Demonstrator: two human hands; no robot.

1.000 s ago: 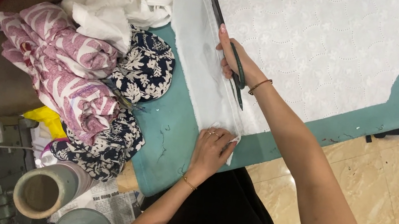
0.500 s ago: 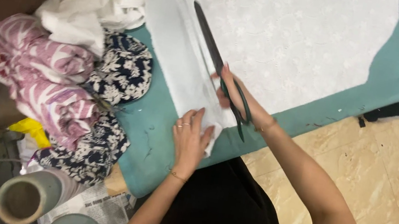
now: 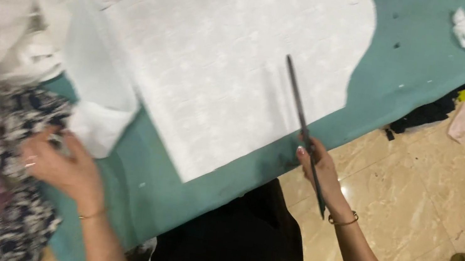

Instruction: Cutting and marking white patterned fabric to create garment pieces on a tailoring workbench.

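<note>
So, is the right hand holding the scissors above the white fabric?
No, the right hand holds the scissors at the table edge, blades over the white fabric.

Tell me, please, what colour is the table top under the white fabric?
The table top is teal green, clearest in the head view beside the white fabric.

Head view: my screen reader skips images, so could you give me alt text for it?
A person's right hand holds long dark scissors over a white fabric sheet on a teal table. The left hand grips a dark floral cloth at the table's left.
</note>
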